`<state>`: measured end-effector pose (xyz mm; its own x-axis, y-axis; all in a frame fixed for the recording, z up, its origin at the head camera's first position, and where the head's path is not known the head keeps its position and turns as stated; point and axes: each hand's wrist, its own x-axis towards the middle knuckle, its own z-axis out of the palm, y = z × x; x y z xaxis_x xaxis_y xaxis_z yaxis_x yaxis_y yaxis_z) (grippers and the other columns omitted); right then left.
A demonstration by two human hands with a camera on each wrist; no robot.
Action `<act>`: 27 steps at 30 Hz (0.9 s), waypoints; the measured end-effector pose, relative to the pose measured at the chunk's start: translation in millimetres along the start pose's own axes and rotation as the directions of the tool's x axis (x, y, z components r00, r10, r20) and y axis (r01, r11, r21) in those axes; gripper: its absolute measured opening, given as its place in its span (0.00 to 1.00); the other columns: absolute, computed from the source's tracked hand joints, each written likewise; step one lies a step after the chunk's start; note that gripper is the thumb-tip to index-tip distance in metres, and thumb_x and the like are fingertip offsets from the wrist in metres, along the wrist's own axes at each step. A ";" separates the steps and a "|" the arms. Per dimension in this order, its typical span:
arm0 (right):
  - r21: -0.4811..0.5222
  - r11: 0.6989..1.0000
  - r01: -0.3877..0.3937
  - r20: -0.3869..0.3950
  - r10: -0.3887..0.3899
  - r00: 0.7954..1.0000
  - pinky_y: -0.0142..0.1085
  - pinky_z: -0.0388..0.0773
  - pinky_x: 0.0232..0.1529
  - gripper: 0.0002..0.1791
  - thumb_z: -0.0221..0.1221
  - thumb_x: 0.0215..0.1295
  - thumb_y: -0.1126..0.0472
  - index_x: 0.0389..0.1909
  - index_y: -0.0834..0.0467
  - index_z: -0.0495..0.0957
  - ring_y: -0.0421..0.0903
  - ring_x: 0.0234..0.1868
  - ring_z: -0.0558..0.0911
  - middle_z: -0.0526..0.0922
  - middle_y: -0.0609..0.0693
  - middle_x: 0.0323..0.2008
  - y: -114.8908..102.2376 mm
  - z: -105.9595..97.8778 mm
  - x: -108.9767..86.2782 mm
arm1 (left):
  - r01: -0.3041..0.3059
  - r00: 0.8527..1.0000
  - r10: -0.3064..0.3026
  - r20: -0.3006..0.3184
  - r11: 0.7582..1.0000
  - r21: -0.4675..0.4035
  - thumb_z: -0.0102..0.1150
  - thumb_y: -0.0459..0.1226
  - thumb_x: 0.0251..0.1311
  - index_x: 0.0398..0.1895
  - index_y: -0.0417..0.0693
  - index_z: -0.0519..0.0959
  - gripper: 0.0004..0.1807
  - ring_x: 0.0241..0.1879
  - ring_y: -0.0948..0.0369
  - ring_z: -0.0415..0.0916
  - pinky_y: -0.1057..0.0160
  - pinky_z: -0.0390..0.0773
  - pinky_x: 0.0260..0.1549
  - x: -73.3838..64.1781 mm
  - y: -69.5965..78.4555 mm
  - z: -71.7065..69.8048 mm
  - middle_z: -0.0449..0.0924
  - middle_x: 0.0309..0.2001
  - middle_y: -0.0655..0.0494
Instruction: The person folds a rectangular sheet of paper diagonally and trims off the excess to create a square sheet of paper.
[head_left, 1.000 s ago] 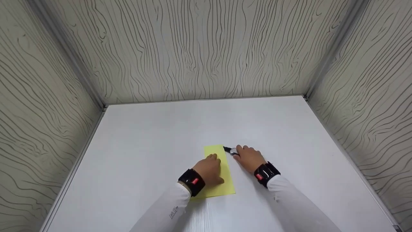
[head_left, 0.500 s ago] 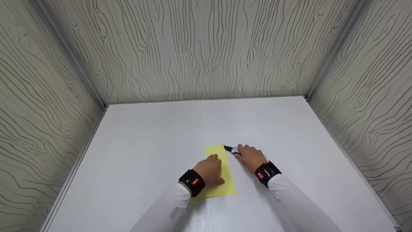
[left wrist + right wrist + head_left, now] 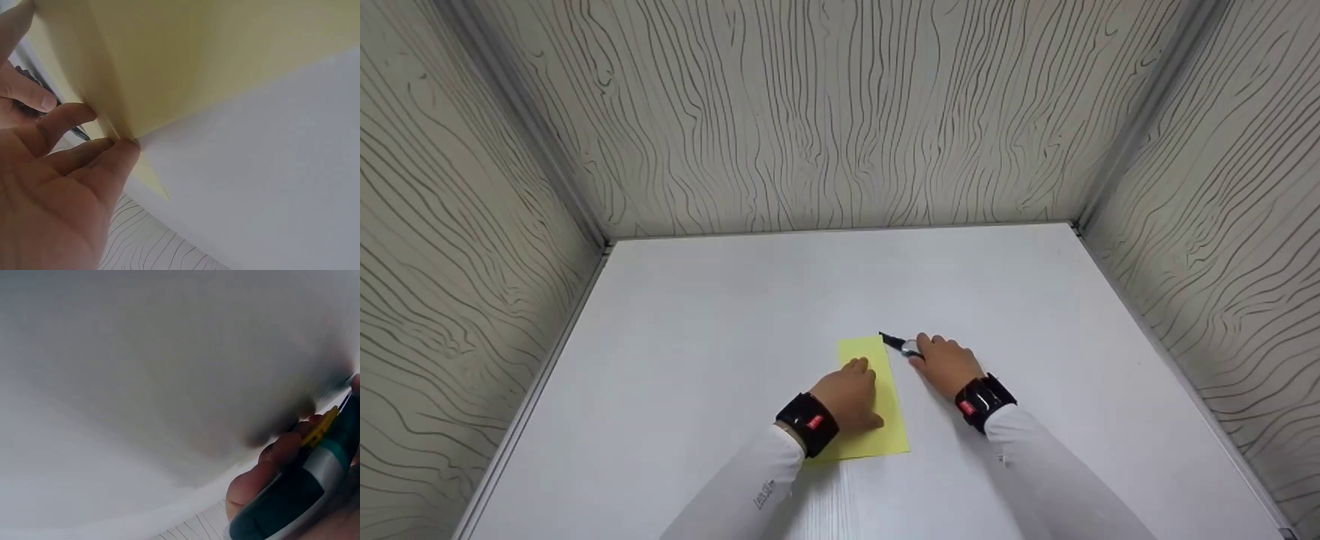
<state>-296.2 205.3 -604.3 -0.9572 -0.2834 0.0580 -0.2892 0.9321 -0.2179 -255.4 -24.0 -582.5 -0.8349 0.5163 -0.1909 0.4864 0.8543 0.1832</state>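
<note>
A yellow sheet of paper (image 3: 891, 409) lies on the white table. My left hand (image 3: 846, 397) rests on it with the fingertips pressing down and the thumb stretched to the side. In the left wrist view, the paper (image 3: 185, 62) shows a second layer under the fingertips, so it looks folded. Beside the sheet's far right corner, my right hand (image 3: 946, 366) grips a utility knife (image 3: 911, 349), its dark end pointing to that corner. Close up in the right wrist view, the knife (image 3: 292, 495) has a dark green and grey body with a yellow part.
The white table (image 3: 720, 315) spreads out around the paper on all sides. Wood-patterned panels (image 3: 840, 112) wall it in at the back, left and right, with grey metal posts (image 3: 1140, 120) in the corners.
My right hand has moved slightly away from me and to the right with the utility knife, whose tip now sits at the paper's far right corner. My left hand has stayed in place.
</note>
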 end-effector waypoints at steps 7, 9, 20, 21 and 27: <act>-0.017 0.999 -0.047 -0.029 0.047 0.998 0.59 0.84 0.34 0.19 0.63 0.80 0.50 0.52 0.64 0.77 0.62 0.34 0.84 0.83 0.62 0.35 9.9 -4.6 -6.6 | 0.010 1.000 -0.010 -0.010 1.000 0.000 0.73 0.58 0.63 0.73 0.35 0.75 0.46 0.81 0.47 0.67 0.53 0.73 0.77 -2.1 0.4 -2.4 0.70 0.79 0.37; -0.005 0.997 -0.072 -0.023 0.072 0.997 0.58 0.85 0.34 0.21 0.62 0.80 0.50 0.54 0.66 0.77 0.61 0.34 0.85 0.83 0.63 0.36 15.7 -3.4 -7.7 | 0.021 1.000 -0.021 -0.014 1.000 -0.007 0.73 0.58 0.63 0.74 0.35 0.75 0.46 0.82 0.47 0.66 0.53 0.73 0.76 -2.4 0.1 -3.2 0.69 0.80 0.37; 0.192 0.966 -0.174 0.012 0.175 0.984 0.56 0.85 0.38 0.22 0.59 0.76 0.63 0.56 0.76 0.66 0.57 0.31 0.83 0.82 0.62 0.34 52.2 -26.3 -22.5 | 0.032 0.998 -0.031 -0.052 0.999 0.032 0.69 0.56 0.68 0.71 0.36 0.79 0.39 0.80 0.44 0.68 0.51 0.76 0.74 4.6 -4.9 1.5 0.71 0.78 0.39; 0.203 0.962 -0.181 0.003 0.185 0.983 0.56 0.84 0.38 0.20 0.59 0.75 0.64 0.55 0.76 0.66 0.57 0.31 0.83 0.81 0.63 0.34 56.2 -29.1 -24.6 | 0.026 0.998 -0.023 -0.058 0.999 0.040 0.69 0.56 0.68 0.71 0.36 0.79 0.39 0.79 0.44 0.69 0.51 0.76 0.74 4.7 -4.9 1.6 0.72 0.78 0.39; 0.220 0.945 -0.244 -0.062 0.263 0.963 0.56 0.84 0.39 0.17 0.61 0.75 0.65 0.53 0.75 0.71 0.58 0.34 0.82 0.77 0.66 0.40 77.7 -41.5 -38.3 | -0.030 0.993 0.039 -0.112 0.996 0.078 0.70 0.53 0.67 0.58 0.40 0.87 0.28 0.73 0.44 0.77 0.49 0.82 0.67 3.2 -7.7 2.7 0.80 0.71 0.42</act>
<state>-282.4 297.9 -583.0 -0.9981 -0.0139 0.0594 -0.0383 0.8999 -0.4344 -261.2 -28.7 -587.2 -0.8389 0.5391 -0.0747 0.5300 0.8404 0.1127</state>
